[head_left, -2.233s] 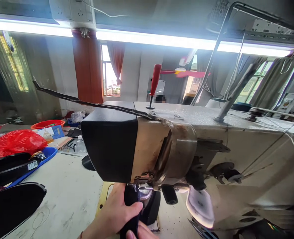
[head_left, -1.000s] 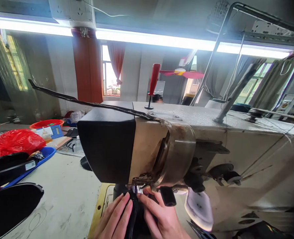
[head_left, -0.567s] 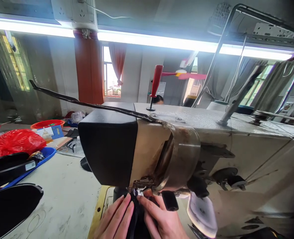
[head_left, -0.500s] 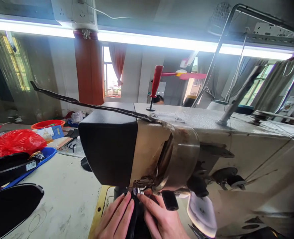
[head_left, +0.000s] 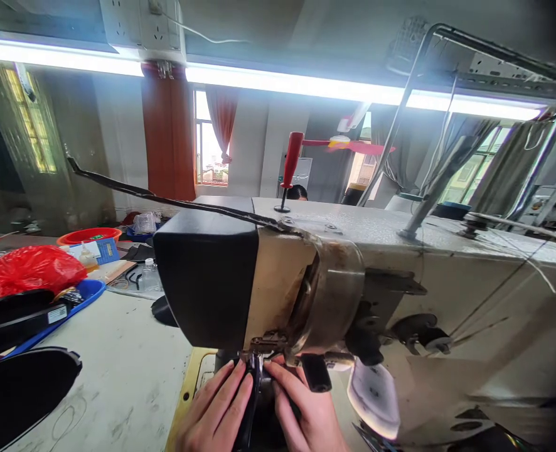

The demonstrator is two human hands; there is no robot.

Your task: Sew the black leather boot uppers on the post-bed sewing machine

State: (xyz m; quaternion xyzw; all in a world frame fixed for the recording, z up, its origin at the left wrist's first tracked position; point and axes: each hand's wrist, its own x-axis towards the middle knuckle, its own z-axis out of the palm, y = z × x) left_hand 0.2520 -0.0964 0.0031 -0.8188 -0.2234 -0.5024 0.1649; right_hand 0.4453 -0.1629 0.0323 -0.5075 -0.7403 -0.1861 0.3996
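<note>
The black piece lies at the presser foot of the sewing machine, seemingly being fed for stitching; the next move likely calls for steady guidance. The left hand lays its fingers over it, while the right hand curls alongside, any pinch hidden. Unlike in the earliest view, the right hand sits up beside the foot

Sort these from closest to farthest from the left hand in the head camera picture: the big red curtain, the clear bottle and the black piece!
1. Black piece: right under the left hand, touching it.
2. Clear bottle: ahead and to the left.
3. Red curtain: way at the back, farthest.
</note>
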